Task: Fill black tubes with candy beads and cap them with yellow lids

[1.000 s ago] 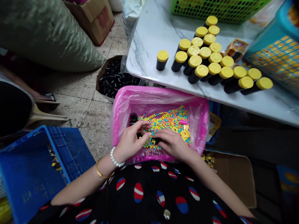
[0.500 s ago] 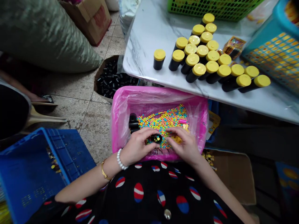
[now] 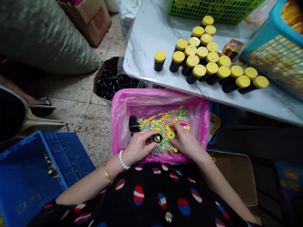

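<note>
My left hand (image 3: 142, 143) is wrapped round a small black tube (image 3: 158, 138), its mouth turned up and small coloured candy balls showing inside. Just to the right, my right hand (image 3: 186, 140) has thumb and fingers closed about a yellow cap (image 3: 170, 135), which faces the tube. Both hands are over a pink basket (image 3: 113, 123) lined with clear plastic. Loose candy balls (image 3: 163, 119) in several colours cover its bottom. More black tubes (image 3: 134, 126) lie against the basket's left side, and a pink piece (image 3: 184, 123) lies among the candy near my right hand.
Capped black tubes (image 3: 193, 61) stand on the marbled table (image 3: 142, 37) ahead. Behind them are a green basket (image 3: 213, 11) and a blue basket (image 3: 258, 41). A box of black tubes (image 3: 115, 82) and a blue crate (image 3: 71, 157) are at left.
My right hand has picked up a yellow cap from the basket and now shows it at its fingertips. My left hand still holds the black tube. The view has shifted slightly.
</note>
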Tool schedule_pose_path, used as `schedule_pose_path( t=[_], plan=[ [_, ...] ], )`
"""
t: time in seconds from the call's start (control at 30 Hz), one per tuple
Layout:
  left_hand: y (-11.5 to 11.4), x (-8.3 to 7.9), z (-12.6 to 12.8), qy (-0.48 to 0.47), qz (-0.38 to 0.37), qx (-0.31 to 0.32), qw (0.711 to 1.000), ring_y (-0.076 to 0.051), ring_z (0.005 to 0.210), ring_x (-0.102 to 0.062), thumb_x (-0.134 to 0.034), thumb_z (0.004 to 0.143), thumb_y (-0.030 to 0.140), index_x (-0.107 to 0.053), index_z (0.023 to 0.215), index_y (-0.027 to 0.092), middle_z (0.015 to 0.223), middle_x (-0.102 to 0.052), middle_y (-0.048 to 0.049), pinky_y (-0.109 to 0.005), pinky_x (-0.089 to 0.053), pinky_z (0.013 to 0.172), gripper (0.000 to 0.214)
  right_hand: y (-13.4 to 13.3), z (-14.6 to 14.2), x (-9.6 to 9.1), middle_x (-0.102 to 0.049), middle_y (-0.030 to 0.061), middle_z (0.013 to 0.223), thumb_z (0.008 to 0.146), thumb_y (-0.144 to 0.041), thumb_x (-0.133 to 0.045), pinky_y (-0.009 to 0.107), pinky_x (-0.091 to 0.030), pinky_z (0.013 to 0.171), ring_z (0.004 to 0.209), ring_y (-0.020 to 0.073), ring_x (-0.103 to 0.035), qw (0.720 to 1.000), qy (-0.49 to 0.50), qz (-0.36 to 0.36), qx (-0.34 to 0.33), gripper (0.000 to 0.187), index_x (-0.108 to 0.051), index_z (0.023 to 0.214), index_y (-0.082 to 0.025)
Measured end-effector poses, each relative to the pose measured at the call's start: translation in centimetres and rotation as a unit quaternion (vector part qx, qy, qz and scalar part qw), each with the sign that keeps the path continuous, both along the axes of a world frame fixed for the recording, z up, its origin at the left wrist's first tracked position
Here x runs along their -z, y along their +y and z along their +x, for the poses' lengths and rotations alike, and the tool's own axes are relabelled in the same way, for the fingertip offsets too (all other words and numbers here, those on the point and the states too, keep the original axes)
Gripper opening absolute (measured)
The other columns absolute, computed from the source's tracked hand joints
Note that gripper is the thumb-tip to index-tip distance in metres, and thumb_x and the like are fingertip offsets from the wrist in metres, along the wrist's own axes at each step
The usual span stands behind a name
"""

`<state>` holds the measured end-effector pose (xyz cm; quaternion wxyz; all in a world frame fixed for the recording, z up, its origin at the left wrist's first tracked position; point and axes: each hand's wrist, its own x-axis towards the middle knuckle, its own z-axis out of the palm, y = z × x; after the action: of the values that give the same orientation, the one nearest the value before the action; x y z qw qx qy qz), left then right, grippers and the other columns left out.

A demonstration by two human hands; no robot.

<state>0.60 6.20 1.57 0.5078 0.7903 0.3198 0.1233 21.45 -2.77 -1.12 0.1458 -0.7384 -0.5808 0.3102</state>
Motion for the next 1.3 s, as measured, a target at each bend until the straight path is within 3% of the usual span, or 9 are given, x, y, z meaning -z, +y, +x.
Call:
schedule_pose_path(
  t=[0.3,0.4,0.47,0.53,0.6,0.67,0.9,1.1,1.3],
  plan=[
    [0.1,-0.1,0.1,-0.066,0.024,0.016,0.997,-0.018,0.103,-0.066,-0.066,0.079,0.012,-0.064,0.113,0.02,0.111,-0.071,-0.0064,-0.032,-0.051,0.093,0.035,1.5,-0.6,-0.4,-0.071,0.009,0.098,0.079,-0.016,-0.061,0.033,-0.046,0.074,0.087,0.0236,-0.065,0.998,-0.013,0.008,-0.056,0.033,-0.063,0.112,-0.02],
    [0.0,0.1,0.1,-0.038,0.024,-0.014,0.999,-0.017,0.087,-0.069,-0.072,0.077,0.022,-0.065,0.111,0.018,0.103,-0.072,-0.0073,-0.03,-0.055,0.082,0.034,1.3,-0.2,-0.6,-0.068,0.0045,0.081,0.079,-0.019,-0.063,0.031,-0.046,0.066,0.071,0.0192,-0.062,0.994,0.095,0.048,0.036,0.018,-0.067,0.097,-0.019],
    [0.0,0.3,0.1,-0.03,0.028,-0.023,0.999,-0.016,0.079,-0.068,-0.074,0.077,0.025,-0.066,0.11,0.016,0.099,-0.072,-0.0078,-0.029,-0.056,0.076,0.035,0.9,-0.1,-0.9,-0.062,0.0004,0.066,0.079,-0.028,-0.068,0.027,-0.043,0.054,0.055,0.0149,-0.055,0.957,0.25,0.037,0.143,0.012,-0.065,0.086,-0.019],
    [-0.1,0.4,0.0,-0.036,0.04,-0.017,0.998,-0.016,0.081,-0.068,-0.072,0.078,0.025,-0.065,0.111,0.017,0.101,-0.072,-0.0085,-0.03,-0.056,0.076,0.035,0.4,-0.4,-1.4,-0.06,-0.0018,0.06,0.076,-0.037,-0.072,0.023,-0.037,0.043,0.044,0.0107,-0.048,0.872,0.435,-0.016,0.223,0.021,-0.063,0.083,-0.019],
    [-0.3,0.6,0.1,-0.05,0.059,-0.008,0.997,-0.018,0.089,-0.068,-0.071,0.079,0.023,-0.065,0.112,0.017,0.104,-0.072,-0.0094,-0.032,-0.056,0.082,0.034,0.1,-1.3,-1.8,-0.061,-0.0026,0.061,0.071,-0.037,-0.077,0.019,-0.029,0.037,0.039,0.0066,-0.042,0.784,0.561,-0.061,0.259,0.026,-0.063,0.085,-0.019],
    [-0.5,0.7,0.1,-0.062,0.078,-0.009,0.995,-0.019,0.096,-0.068,-0.068,0.08,0.02,-0.065,0.112,0.017,0.106,-0.071,-0.0102,-0.034,-0.055,0.086,0.033,-0.1,-2.5,-2.0,-0.059,-0.004,0.058,0.068,-0.034,-0.08,0.016,-0.024,0.035,0.038,0.0036,-0.038,0.74,0.611,-0.079,0.271,0.026,-0.064,0.08,-0.018],
    [-0.9,0.8,0.2,-0.083,0.106,-0.006,0.991,-0.018,0.099,-0.067,-0.063,0.081,0.013,-0.065,0.113,0.019,0.107,-0.071,-0.0084,-0.034,-0.055,0.089,0.032,-0.4,-5.0,-1.6,-0.056,-0.008,0.057,0.063,-0.025,-0.083,0.014,-0.028,0.032,0.038,0.0042,-0.041,0.695,0.638,-0.059,0.325,0.034,-0.061,0.088,-0.02],
    [-1.0,0.9,0.1,-0.082,0.141,0.009,0.987,-0.019,0.101,-0.066,-0.061,0.082,0.013,-0.064,0.113,0.018,0.107,-0.07,-0.0092,-0.034,-0.055,0.089,0.031,-0.3,-5.3,-2.2,-0.065,-0.0032,0.075,0.062,-0.022,-0.083,0.021,-0.054,0.059,0.061,0.0091,-0.062,0.668,0.659,-0.079,0.338,0.03,-0.059,0.08,-0.019],
    [-0.9,1.0,0.0,-0.06,0.127,0.011,0.99,-0.017,0.096,-0.065,-0.062,0.082,0.016,-0.065,0.114,0.021,0.106,-0.067,-0.007,-0.031,-0.055,0.086,0.032,-0.6,-5.8,-2.1,-0.063,-0.0041,0.077,0.066,-0.029,-0.082,0.028,-0.057,0.068,0.068,0.0118,-0.064,0.662,0.668,-0.079,0.33,0.031,-0.057,0.083,-0.021]
  ],
)
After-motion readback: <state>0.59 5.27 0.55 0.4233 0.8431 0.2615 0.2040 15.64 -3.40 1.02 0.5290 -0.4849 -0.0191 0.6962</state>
